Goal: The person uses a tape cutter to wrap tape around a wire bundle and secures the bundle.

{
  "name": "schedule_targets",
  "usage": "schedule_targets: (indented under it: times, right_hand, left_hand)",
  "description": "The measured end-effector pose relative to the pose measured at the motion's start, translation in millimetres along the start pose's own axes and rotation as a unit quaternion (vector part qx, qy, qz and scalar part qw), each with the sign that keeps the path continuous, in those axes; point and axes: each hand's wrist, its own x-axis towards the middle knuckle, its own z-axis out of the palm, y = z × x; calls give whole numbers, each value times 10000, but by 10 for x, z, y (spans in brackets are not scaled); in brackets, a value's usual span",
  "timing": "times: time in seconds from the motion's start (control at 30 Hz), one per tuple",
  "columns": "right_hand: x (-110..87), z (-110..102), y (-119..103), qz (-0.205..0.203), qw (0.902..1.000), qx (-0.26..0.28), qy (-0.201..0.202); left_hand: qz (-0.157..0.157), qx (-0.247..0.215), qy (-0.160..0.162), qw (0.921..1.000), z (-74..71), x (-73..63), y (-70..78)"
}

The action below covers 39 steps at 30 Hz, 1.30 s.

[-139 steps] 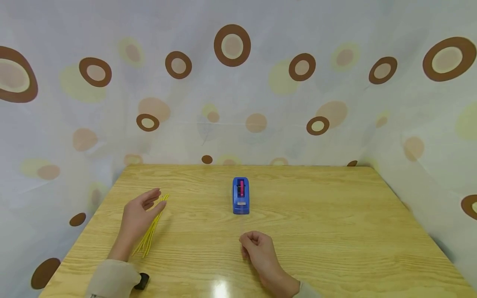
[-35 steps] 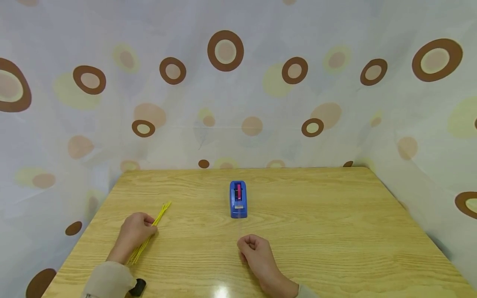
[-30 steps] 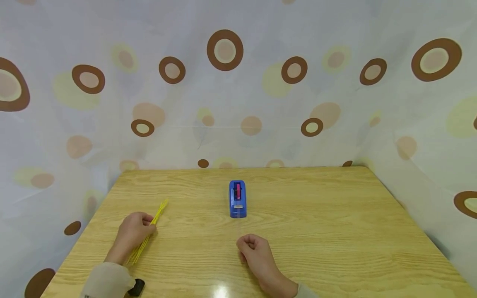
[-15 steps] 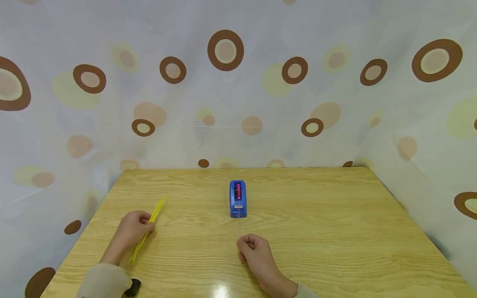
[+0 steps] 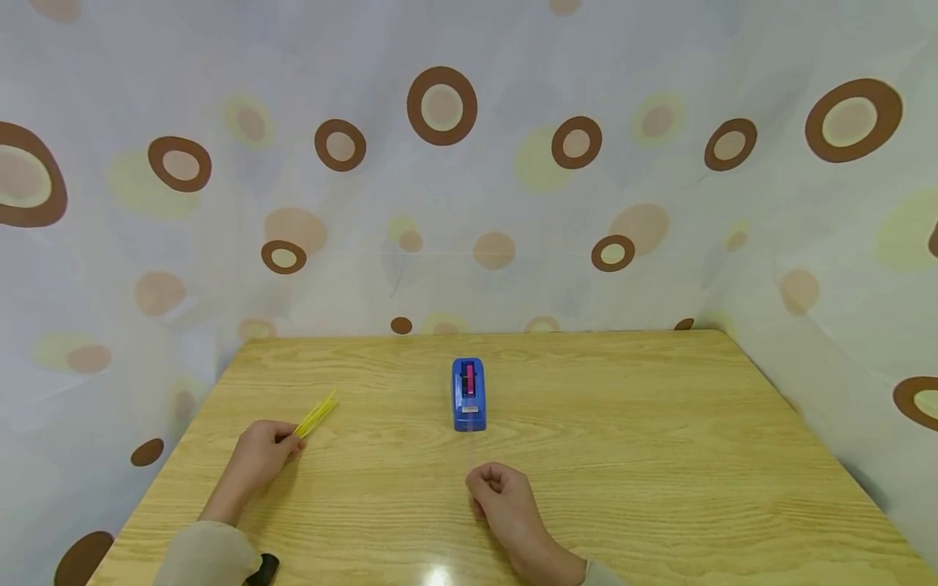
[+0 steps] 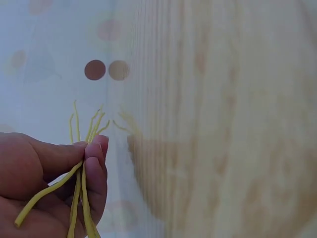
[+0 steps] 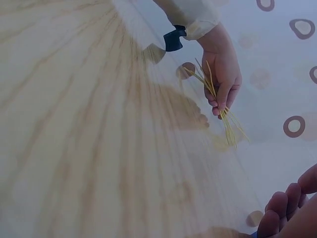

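My left hand (image 5: 258, 457) pinches a bundle of thin yellow strands (image 5: 317, 415) between thumb and fingers, raised off the table at the left. In the left wrist view the strands (image 6: 85, 198) fan out above and below the pinch; whether they are string or wire I cannot tell. Toward the middle, a blue tape dispenser (image 5: 458, 407) with a pink core faces me. A clear strip of tape (image 5: 471, 449) runs from it to my right hand (image 5: 513, 509), whose curled thumb and forefinger pinch its end. In the right wrist view the right fingers (image 7: 280, 206) show at the corner.
The wooden table (image 5: 623, 456) reaches back to a pale curtain (image 5: 506, 187) patterned with circles, which also hangs at both sides. A black piece (image 5: 264, 568) is fixed at the left sleeve (image 5: 208, 557). Light glares off the table's front.
Earlier the left hand was spread beside the strands on the table; it has since gripped the bundle, lifted it and turned it slightly. The right hand and the dispenser stay in place.
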Motion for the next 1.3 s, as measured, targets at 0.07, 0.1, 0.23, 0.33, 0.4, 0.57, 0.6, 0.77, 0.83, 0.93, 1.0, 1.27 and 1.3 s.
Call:
schedule_targets:
  times: [0.07, 0.1, 0.23, 0.33, 0.4, 0.57, 0.6, 0.77, 0.83, 0.93, 1.0, 1.27, 1.3]
  right_hand:
    - [1, -1, 4, 1, 10000, 14, -13]
    - [1, -2, 5, 6, 10000, 21, -19]
    - [-1, -5, 3, 40, 10000, 44, -47]
    - [-2, -7, 2, 72, 10000, 41, -54]
    - [1, -7, 2, 74, 10000, 37, -48]
    - [4, -4, 12, 82, 10000, 5, -3]
    - [4, -2, 13, 87, 10000, -5, 0]
    - [2, 3, 9, 73, 10000, 1, -5]
    - [0, 3, 1, 56, 10000, 13, -13]
    - [-5, 1, -7, 30, 10000, 18, -22]
    - [-9, 1, -14, 22, 10000, 8, -22]
    - [-12, 10, -13, 24, 10000, -42, 32]
    - [-11, 11, -9, 19, 10000, -50, 38]
  left_hand:
    - [-28, -94, -22, 9999, 6, 2, 5]
    - [-36, -117, -29, 9999, 9, 3, 10]
    - [-102, -186, -72, 9997, 15, -2, 34]
    - [-15, -154, -113, 9998, 18, -3, 43]
    - [45, -74, -127, 9999, 23, -5, 45]
    - [185, 96, -170, 9996, 42, 0, 50]
    - [205, 95, -173, 9996, 47, -1, 49]
    - [271, 44, -209, 9994, 42, -13, 62]
    - [282, 8, -200, 9994, 37, -19, 70]
    - [253, -91, -105, 9996, 36, -29, 85]
    - [265, -153, -31, 9995, 37, -36, 97]
    - [359, -348, 78, 9987, 36, -59, 148]
    - [379, -318, 100, 9987, 33, -58, 153]
